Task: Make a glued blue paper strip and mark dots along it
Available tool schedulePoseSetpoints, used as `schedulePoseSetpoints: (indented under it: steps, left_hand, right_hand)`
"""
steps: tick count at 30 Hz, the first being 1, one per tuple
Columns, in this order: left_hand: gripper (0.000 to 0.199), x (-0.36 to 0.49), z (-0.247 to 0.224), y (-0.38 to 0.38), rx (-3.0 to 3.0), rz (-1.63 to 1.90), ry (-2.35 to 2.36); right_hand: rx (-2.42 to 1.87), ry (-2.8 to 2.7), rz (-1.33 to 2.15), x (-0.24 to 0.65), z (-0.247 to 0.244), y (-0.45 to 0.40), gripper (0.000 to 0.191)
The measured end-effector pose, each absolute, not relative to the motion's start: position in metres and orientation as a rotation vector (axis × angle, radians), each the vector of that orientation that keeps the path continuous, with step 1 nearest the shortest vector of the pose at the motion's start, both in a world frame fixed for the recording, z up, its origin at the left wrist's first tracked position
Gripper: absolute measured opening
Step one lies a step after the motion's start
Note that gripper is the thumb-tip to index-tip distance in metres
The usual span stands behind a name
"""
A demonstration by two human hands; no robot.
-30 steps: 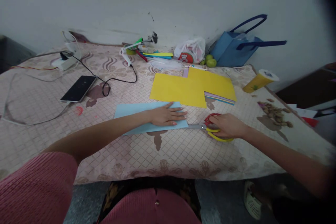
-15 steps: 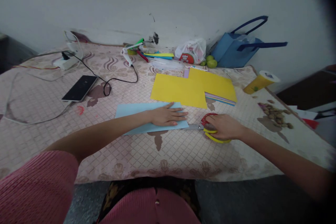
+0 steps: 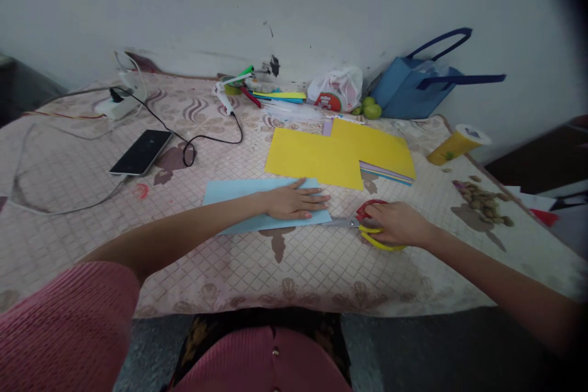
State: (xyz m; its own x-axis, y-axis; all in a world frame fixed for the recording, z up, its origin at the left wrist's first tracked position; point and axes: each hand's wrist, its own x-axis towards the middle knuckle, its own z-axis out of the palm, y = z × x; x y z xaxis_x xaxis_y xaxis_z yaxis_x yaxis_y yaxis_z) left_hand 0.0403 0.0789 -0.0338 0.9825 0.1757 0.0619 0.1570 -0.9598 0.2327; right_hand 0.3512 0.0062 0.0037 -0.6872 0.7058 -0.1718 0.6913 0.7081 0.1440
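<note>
A light blue sheet of paper [image 3: 234, 188] lies on the patterned tablecloth in front of me. My left hand [image 3: 294, 201] rests flat on its right part, fingers stretched to the right. Just right of the paper, my right hand [image 3: 397, 223] grips a pair of scissors [image 3: 351, 223] with one red and one yellow handle loop. The blades point left and meet the paper's lower right corner; their tips are hard to make out there. Beyond the blue sheet lies yellow paper [image 3: 307, 156], with other coloured sheets stacked under its right part.
A phone [image 3: 141, 153] on a charging cable and a power strip [image 3: 120, 107] lie at left. A glue gun [image 3: 223, 98], a plastic bag [image 3: 337, 89], green fruits [image 3: 372, 111] and a blue bag [image 3: 411, 89] line the back. A yellow roll [image 3: 457, 144] and peanuts [image 3: 482, 202] are at right.
Almost nothing differs. My right hand and the scissors have shifted very slightly to the right; the view has moved a little. My left hand stays flat on the blue paper.
</note>
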Motion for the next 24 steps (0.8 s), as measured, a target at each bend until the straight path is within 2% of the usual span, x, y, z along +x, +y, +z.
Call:
schedulePoseSetpoints:
  steps: [24]
  left_hand:
    - [0.05,0.041,-0.038,0.08,2.895,0.169,0.227]
  right_hand:
    - [1.178,2.628,0.075,0.337,0.004,0.0,0.028]
